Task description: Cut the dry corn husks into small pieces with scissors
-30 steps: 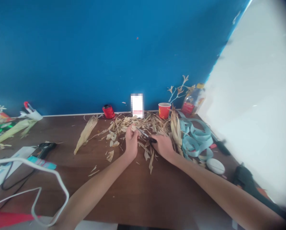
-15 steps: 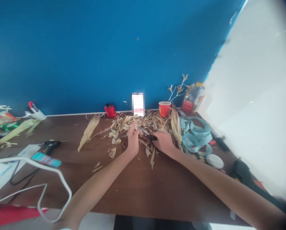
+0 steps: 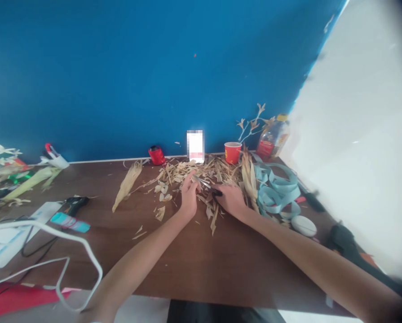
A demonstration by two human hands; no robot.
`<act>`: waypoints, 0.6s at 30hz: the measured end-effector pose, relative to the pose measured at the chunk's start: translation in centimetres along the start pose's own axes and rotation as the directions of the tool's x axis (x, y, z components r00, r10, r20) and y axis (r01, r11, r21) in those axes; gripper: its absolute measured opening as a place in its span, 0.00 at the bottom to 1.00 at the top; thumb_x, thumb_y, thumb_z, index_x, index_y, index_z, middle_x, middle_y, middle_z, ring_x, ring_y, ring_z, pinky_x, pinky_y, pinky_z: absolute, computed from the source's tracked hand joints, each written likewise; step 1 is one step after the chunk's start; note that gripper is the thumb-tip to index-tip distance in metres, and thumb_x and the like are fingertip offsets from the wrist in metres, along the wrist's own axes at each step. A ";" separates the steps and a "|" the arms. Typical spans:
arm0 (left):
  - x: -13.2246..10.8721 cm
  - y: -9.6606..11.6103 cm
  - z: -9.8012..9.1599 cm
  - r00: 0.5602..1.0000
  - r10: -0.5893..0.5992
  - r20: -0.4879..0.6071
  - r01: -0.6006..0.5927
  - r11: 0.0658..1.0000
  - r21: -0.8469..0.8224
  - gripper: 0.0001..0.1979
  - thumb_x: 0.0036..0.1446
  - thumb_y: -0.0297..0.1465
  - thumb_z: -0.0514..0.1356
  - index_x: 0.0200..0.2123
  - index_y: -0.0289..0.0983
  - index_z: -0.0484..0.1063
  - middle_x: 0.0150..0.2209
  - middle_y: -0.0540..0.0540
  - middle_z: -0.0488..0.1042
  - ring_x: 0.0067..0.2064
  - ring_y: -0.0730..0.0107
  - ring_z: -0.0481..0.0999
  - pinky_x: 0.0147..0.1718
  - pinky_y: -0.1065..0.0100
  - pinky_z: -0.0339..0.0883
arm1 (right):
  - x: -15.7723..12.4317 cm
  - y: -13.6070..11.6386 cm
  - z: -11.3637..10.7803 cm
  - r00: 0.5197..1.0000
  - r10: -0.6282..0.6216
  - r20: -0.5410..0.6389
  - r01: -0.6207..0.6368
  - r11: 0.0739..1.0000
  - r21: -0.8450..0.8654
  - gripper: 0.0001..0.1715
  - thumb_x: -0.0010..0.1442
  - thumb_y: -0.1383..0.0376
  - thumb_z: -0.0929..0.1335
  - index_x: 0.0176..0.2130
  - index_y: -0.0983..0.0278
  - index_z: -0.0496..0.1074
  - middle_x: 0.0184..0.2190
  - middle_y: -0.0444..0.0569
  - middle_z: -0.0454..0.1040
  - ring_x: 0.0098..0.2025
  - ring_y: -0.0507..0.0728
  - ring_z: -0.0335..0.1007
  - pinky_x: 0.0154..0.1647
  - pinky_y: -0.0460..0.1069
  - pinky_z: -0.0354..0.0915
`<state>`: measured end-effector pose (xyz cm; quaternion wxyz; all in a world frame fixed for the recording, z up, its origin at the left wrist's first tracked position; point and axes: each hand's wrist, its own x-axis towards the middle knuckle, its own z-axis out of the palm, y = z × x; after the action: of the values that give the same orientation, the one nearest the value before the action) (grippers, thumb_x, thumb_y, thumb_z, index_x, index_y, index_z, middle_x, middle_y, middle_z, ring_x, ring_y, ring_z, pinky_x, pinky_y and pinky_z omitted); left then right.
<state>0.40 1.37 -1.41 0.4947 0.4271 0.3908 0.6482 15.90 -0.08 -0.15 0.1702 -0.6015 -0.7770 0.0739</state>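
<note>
My right hand (image 3: 232,200) is closed around the black handles of a pair of scissors (image 3: 205,183), whose metal blades point left toward my other hand. Pinched in the fingers of my left hand (image 3: 189,193) is a small piece of dried corn husk (image 3: 194,178), right at the blade tips. Just beyond both hands spreads a pile of husk scraps (image 3: 177,169). Cut petal-shaped pieces (image 3: 162,188) lie left of my left hand. A bundle of dried husk (image 3: 249,179) rests right of my right hand, and another husk (image 3: 128,185) lies farther left.
A lit phone screen (image 3: 196,146), a red paper cup (image 3: 232,154), a red roll (image 3: 156,155) and a bottle (image 3: 271,139) stand along the blue wall. Light-blue ribbon (image 3: 278,190) and a white oval object (image 3: 303,225) lie right. Left are a glue gun (image 3: 75,205) and white cable (image 3: 86,244).
The whole view has shifted slightly. Both hands keep their places over the husk scraps, with the scissors still at the small husk piece.
</note>
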 end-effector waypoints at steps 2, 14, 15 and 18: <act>0.0 0.0 0.0 1.000 0.011 -0.010 -0.011 1.000 0.016 0.24 0.48 0.26 0.55 0.52 0.38 0.66 0.21 0.55 0.60 0.24 0.75 0.60 0.27 0.71 0.55 | 0.0 0.0 0.0 1.000 -0.013 -0.001 0.013 1.000 -0.010 0.21 0.56 0.62 0.63 0.49 0.52 0.73 0.40 0.45 0.78 0.42 0.58 0.72 0.40 0.48 0.62; -0.1 0.0 0.3 0.995 -0.035 -0.098 0.039 0.999 0.034 0.16 0.45 0.24 0.56 0.41 0.37 0.63 0.22 0.56 0.64 0.23 0.78 0.62 0.26 0.73 0.56 | -0.2 -0.3 0.1 0.999 0.039 -0.006 -0.039 0.998 -0.050 0.24 0.54 0.60 0.64 0.51 0.50 0.72 0.39 0.47 0.78 0.40 0.59 0.72 0.39 0.49 0.62; -0.1 0.0 0.3 0.995 -0.032 -0.098 0.036 0.999 0.037 0.16 0.45 0.24 0.56 0.40 0.37 0.63 0.22 0.56 0.64 0.23 0.78 0.62 0.26 0.73 0.56 | -0.3 -0.3 0.1 0.999 0.036 -0.011 -0.037 0.998 -0.047 0.24 0.54 0.60 0.64 0.51 0.50 0.72 0.39 0.47 0.78 0.40 0.59 0.72 0.38 0.49 0.62; -0.1 0.0 0.2 0.997 -0.007 -0.071 0.010 0.999 0.032 0.14 0.46 0.24 0.55 0.39 0.37 0.64 0.22 0.56 0.64 0.23 0.78 0.62 0.26 0.73 0.56 | -0.4 -0.3 0.2 0.999 0.022 -0.024 -0.023 0.999 -0.043 0.23 0.54 0.61 0.64 0.50 0.50 0.72 0.38 0.47 0.78 0.40 0.59 0.73 0.38 0.49 0.62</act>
<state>0.57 1.27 -1.37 0.4762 0.4100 0.4205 0.6545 15.67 -0.47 -0.32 0.1655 -0.6146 -0.7696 0.0517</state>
